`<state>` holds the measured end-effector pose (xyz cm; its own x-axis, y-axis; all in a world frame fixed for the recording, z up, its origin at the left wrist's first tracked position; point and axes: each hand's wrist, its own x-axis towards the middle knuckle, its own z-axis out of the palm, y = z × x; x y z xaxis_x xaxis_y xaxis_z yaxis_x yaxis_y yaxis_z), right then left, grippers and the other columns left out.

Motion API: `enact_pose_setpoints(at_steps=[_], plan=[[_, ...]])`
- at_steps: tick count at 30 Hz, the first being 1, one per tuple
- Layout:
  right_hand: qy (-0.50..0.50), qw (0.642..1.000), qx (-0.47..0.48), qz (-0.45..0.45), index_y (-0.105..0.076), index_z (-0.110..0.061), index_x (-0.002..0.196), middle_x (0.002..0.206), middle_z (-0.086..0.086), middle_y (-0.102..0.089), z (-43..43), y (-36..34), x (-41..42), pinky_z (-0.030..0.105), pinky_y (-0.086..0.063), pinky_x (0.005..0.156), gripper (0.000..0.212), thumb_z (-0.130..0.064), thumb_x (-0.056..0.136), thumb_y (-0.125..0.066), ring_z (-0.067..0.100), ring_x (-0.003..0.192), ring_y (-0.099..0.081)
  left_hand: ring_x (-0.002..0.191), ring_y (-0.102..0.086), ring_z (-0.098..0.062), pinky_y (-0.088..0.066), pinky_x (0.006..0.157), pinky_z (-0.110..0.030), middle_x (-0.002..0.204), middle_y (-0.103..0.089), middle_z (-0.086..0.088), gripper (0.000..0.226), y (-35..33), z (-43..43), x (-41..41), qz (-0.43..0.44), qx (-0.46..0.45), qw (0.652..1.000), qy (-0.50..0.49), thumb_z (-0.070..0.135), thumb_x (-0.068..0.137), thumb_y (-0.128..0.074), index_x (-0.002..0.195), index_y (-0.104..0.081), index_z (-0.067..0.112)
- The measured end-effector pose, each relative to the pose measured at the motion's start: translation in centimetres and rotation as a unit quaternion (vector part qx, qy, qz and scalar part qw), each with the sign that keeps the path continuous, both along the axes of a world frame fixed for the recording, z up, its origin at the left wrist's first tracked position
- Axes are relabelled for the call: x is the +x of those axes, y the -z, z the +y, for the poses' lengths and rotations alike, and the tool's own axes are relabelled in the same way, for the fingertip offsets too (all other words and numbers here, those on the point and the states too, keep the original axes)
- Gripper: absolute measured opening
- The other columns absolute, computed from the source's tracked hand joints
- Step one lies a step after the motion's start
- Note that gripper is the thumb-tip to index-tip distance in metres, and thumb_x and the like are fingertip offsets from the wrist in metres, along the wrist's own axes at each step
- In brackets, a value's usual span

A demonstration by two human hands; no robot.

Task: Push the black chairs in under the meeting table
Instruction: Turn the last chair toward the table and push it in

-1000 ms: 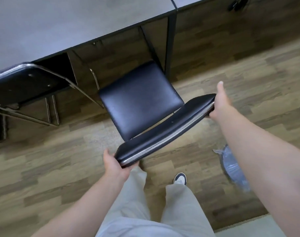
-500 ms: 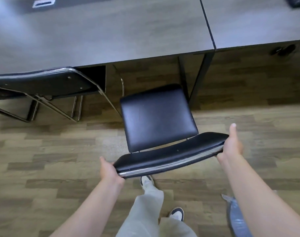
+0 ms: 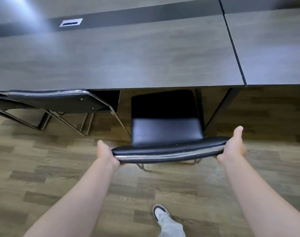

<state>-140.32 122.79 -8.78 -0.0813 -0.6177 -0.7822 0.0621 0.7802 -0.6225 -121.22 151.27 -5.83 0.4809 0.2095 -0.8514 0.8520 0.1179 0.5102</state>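
Note:
A black padded chair with a chrome frame faces the grey wood-grain meeting table. The front half of its seat lies in shadow under the table's near edge. My left hand grips the left end of the chair's backrest and my right hand grips the right end, thumb up. A second black chair stands to the left, its backrest against the table edge.
A black table leg slants down just right of the held chair. A cable port is set into the tabletop's dark centre strip. A seam divides the tabletop at the right. My shoe stands on the wood-plank floor.
The chair has turned square to the table and slid forward, its seat now partly beneath the tabletop. Both hands kept their hold on the backrest, and I have stepped closer.

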Motion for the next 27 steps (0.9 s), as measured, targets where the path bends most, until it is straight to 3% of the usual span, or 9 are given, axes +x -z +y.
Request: enact_pose_setpoints(at_steps=[3, 7, 9, 12, 14, 16, 20, 23, 27], plan=[[-0.002, 1.0, -0.006, 0.006, -0.052, -0.019, 0.109, 0.12, 0.002, -0.064, -1.5, -0.1, 3.1, 0.056, -0.058, 0.098, 0.063, -0.076, 0.084, -0.063, 0.032, 0.109, -0.068, 0.083, -0.06, -0.042, -0.048, 0.074, -0.064, 0.105, -0.06, -0.018, 0.056, -0.1, -1.6, 3.3, 0.002, 0.005, 1.0, -0.014, 0.061, 0.107, -0.031, 0.125, -0.044, 0.009], [-0.01, 1.0, -0.018, 0.013, -0.05, -0.019, 0.111, 0.124, 0.004, -0.062, -3.8, -0.5, 6.9, 0.058, -0.056, 0.101, 0.061, -0.074, 0.087, -0.062, 0.033, 0.114, -0.066, 0.087, -0.062, -0.045, -0.052, 0.07, -0.066, 0.124, -0.061, -0.02, 0.061, 0.3, -3.6, 7.4, 0.001, -0.007, 0.999, -0.036, 0.065, 0.104, -0.037, 0.132, -0.045, 0.012], [-0.009, 1.0, -0.014, 0.014, -0.05, -0.019, 0.111, 0.123, 0.003, -0.063, -4.7, -0.5, 8.6, 0.056, -0.056, 0.102, 0.061, -0.074, 0.087, -0.062, 0.032, 0.115, -0.066, 0.088, -0.063, -0.044, -0.052, 0.076, -0.067, 0.126, -0.06, -0.019, 0.057, 0.1, -4.7, 9.2, 0.0, -0.018, 0.999, -0.043, 0.064, 0.104, -0.038, 0.131, -0.045, 0.013], [-0.018, 1.0, -0.012, 0.019, -0.054, -0.017, 0.121, 0.123, 0.0, -0.061, -5.7, -0.6, 11.0, 0.045, -0.056, 0.099, 0.066, -0.074, 0.088, -0.059, 0.028, 0.111, -0.064, 0.108, -0.064, -0.041, -0.053, 0.096, -0.064, 0.138, -0.059, -0.014, 0.059, 0.1, -5.9, 11.7, -0.011, -0.03, 0.997, -0.076, 0.061, 0.105, -0.04, 0.142, -0.047, 0.016], [-0.018, 1.0, -0.013, 0.018, -0.055, -0.017, 0.13, 0.124, -0.001, -0.06, -6.3, -1.0, 12.5, 0.041, -0.056, 0.094, 0.071, -0.075, 0.089, -0.058, 0.026, 0.108, -0.062, 0.11, -0.064, -0.039, -0.053, 0.095, -0.06, 0.142, -0.058, -0.011, 0.06, 0.1, -6.6, 13.3, -0.025, -0.028, 0.996, -0.079, 0.06, 0.105, -0.04, 0.15, -0.046, 0.02], [-0.018, 1.0, -0.009, 0.006, -0.054, -0.02, 0.125, 0.126, 0.0, -0.061, -6.9, -1.2, 13.7, 0.047, -0.056, 0.099, 0.07, -0.079, 0.087, -0.056, 0.028, 0.11, -0.063, 0.111, -0.063, -0.039, -0.051, 0.091, -0.062, 0.142, -0.057, -0.01, 0.062, 0.1, -7.1, 14.8, -0.03, -0.027, 0.996, -0.074, 0.061, 0.105, -0.038, 0.151, -0.046, 0.02], [-0.01, 1.0, -0.006, -0.009, -0.05, -0.024, 0.119, 0.127, 0.002, -0.061, -8.3, -1.1, 15.9, 0.06, -0.056, 0.099, 0.071, -0.084, 0.082, -0.053, 0.034, 0.112, -0.063, 0.13, -0.057, -0.041, -0.045, 0.109, -0.066, 0.15, -0.053, -0.009, 0.065, 0.7, -8.7, 17.5, -0.026, -0.034, 0.995, -0.086, 0.064, 0.103, -0.037, 0.152, -0.043, 0.022], [-0.004, 1.0, 0.004, -0.007, -0.053, -0.023, 0.131, 0.132, 0.003, -0.059, -8.9, -0.8, 17.3, 0.059, -0.054, 0.101, 0.076, -0.083, 0.085, -0.052, 0.034, 0.116, -0.06, 0.118, -0.06, -0.042, -0.048, 0.099, -0.071, 0.137, -0.056, -0.01, 0.06, 0.8, -9.7, 19.4, -0.041, -0.041, 0.995, -0.081, 0.067, 0.102, -0.034, 0.141, -0.046, 0.023], [0.006, 1.0, 0.005, -0.017, -0.054, -0.023, 0.113, 0.125, 0.002, -0.062, -9.4, -0.9, 19.6, 0.06, -0.056, 0.098, 0.065, -0.082, 0.085, -0.053, 0.032, 0.111, -0.063, 0.116, -0.064, -0.039, -0.046, 0.105, -0.071, 0.135, -0.062, -0.007, 0.066, 1.2, -10.5, 22.5, -0.06, -0.057, 0.993, -0.086, 0.073, 0.098, -0.036, 0.14, -0.054, 0.026]])
